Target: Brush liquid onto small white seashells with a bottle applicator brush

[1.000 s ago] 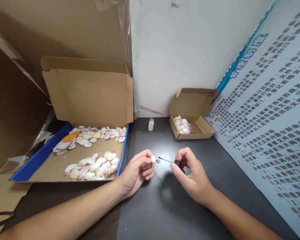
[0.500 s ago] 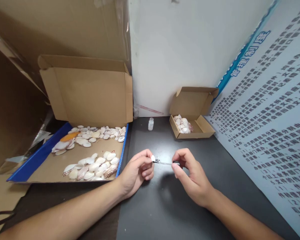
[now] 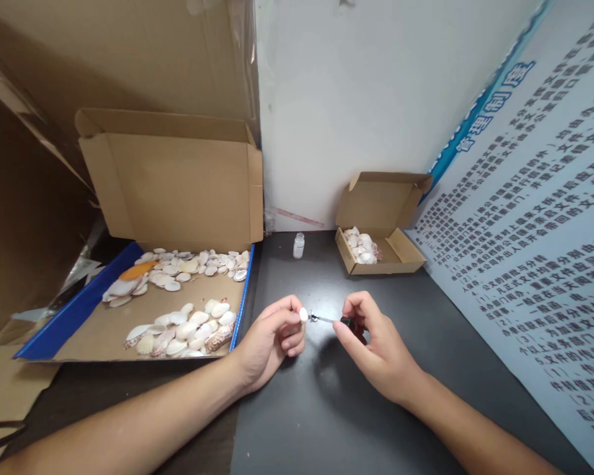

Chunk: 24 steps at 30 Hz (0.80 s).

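My left hand (image 3: 280,330) is closed, pinching a small white shell (image 3: 303,315) between thumb and fingertips. Across from it, my right hand (image 3: 371,336) grips a black cap (image 3: 347,322) with a thin stem (image 3: 325,320) on it. The stem points left towards the shell, and dark bits show around its tip. Whether tip and shell touch, I cannot tell. Beyond both hands a small glass bottle (image 3: 298,246) stands upright without a lid, bearing a pale label.
On the left, an open cardboard box with blue sides (image 3: 245,297) holds many shells (image 3: 193,330) in two groups and an orange piece (image 3: 139,270). A smaller open carton (image 3: 393,267) at the back right contains more shells (image 3: 361,245). A printed board (image 3: 525,198) borders the right side.
The black cap and stem have shifted and tilted slightly in my right hand, whose thumb has moved a little left. The shell has turned to show more of its white face.
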### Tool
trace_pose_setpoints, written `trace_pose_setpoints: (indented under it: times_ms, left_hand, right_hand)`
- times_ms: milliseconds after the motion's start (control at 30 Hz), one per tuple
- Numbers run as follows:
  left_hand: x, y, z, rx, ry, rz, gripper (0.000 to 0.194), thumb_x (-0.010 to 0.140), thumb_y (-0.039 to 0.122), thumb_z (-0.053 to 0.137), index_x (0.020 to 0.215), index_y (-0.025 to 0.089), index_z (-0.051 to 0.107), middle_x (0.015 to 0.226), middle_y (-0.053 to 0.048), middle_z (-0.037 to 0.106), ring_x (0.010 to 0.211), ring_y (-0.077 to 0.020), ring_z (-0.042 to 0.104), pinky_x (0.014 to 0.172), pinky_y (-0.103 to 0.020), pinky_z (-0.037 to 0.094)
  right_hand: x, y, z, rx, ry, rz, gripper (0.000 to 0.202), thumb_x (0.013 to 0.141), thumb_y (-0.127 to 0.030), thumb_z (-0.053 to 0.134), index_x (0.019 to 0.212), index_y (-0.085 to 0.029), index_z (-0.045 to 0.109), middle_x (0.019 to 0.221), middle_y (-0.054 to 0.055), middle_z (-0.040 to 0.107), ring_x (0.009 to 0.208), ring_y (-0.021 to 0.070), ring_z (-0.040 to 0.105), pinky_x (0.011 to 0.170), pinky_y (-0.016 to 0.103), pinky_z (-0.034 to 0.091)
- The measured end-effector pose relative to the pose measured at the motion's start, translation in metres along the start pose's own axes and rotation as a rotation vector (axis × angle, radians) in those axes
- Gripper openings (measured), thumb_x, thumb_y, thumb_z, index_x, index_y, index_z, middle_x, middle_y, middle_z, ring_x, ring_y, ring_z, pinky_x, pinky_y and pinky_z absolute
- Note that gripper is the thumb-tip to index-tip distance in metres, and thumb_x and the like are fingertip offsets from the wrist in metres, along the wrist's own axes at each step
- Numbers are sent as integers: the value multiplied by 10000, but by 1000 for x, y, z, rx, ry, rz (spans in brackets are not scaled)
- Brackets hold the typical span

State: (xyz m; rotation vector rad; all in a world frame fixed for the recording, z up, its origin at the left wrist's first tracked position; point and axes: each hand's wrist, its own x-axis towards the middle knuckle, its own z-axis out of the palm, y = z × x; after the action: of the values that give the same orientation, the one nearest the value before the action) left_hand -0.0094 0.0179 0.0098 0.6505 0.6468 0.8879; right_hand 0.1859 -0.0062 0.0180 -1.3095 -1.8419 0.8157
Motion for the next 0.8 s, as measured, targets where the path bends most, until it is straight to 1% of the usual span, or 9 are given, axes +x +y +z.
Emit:
trace_pose_setpoints:
  times_ms: [100,200,300,367,467,533,600,733,800]
  left_hand:
    - [0,0,1,-2,11,-5,91,769,162,558,719,188,487,541,84,262,477,-76,194,483,-214,242]
    - [0,1,1,-3,17,-10,98,763,160,561,719,191,479,537,84,256,479,-79,199,482,-214,242]
    - [0,1,2,0,9,-8,97,779,156,547,718,190,479,540,82,259,480,-80,200,481,-217,242]
    - [0,1,2,-1,5,-3,97,791,154,536,719,189,482,543,81,260,479,-80,201,482,-219,242]
    - [0,1,2,-3,11,2,94,794,148,528,721,190,485,540,81,253,478,-82,199,482,-221,242]
    - [-1,1,2,-3,12,5,94,792,150,530,720,190,486,539,81,249,479,-83,196,481,-221,240]
    - [0,0,2,-2,12,5,95,793,152,532,719,190,485,539,81,248,479,-83,196,481,-221,239]
    - [0,0,2,2,11,3,97,790,154,537,718,189,482,542,79,262,478,-81,202,481,-220,240]
    - [0,0,2,2,9,2,92,783,158,543,719,189,485,537,80,261,477,-81,205,482,-219,241]
  right_hand:
    - [-1,0,0,52,3,-45,61,986,-277,448,946,-242,418,730,-46,442,607,130,461,581,270,385]
    - [-1,1,0,59,-21,-59,89,1020,-288,370,999,-239,441,752,-35,472,622,132,483,614,281,400]
    - [0,2,1,1,-32,-3,58,1000,-296,430,995,-238,434,747,-38,477,628,136,481,613,286,387]
    - [0,1,0,-17,-10,8,75,977,-292,476,965,-238,425,746,-39,465,628,137,471,600,282,380]
    - [-1,0,-1,28,19,-49,46,982,-277,456,964,-241,434,772,-31,465,637,133,469,596,271,395]
    - [-2,0,-1,64,5,-85,30,995,-266,424,994,-243,443,796,-26,480,645,129,482,602,266,410]
    - [-1,0,0,51,-8,-77,22,989,-257,436,1006,-243,437,794,-26,483,643,129,488,600,266,411]
    - [-1,0,1,-7,12,-29,119,945,-256,526,964,-243,409,764,-35,450,629,130,467,569,262,387]
    - [-2,1,1,32,20,-53,63,976,-266,478,975,-244,419,780,-31,451,631,127,468,578,263,394]
